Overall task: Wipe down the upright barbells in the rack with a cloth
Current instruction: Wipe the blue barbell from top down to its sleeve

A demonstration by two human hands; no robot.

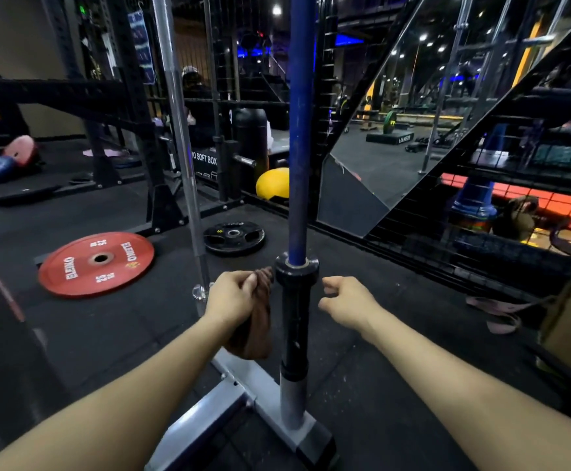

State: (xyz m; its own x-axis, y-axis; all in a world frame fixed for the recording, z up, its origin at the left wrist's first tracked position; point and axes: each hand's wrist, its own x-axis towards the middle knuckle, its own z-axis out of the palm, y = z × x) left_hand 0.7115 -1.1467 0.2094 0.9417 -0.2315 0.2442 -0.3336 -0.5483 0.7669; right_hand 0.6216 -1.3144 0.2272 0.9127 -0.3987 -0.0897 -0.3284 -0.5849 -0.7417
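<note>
My left hand (235, 295) grasps the brown cloth (255, 321). Blue barbell (299, 147), axis vertical, stands at its 3 o'clock, just beside. Right hand (348, 300) released, loosely curled, farther off.

Head view, forward and downward

Just left of the right hand (345, 300) stands the blue barbell (298, 130), its painted metal shaft scuffed and chipped, with a matt black sleeve (294, 321) below. The left hand (233, 294) grips a brown cloth (255, 331), soft and matt. Beyond that hand a silver barbell (182, 147) shines as polished metal. Under both arms the rack base (240, 382) is smooth grey painted metal on a rough, speckled black rubber floor (379, 385). Far left of the left hand lies a matt red plate (96, 263)
</note>
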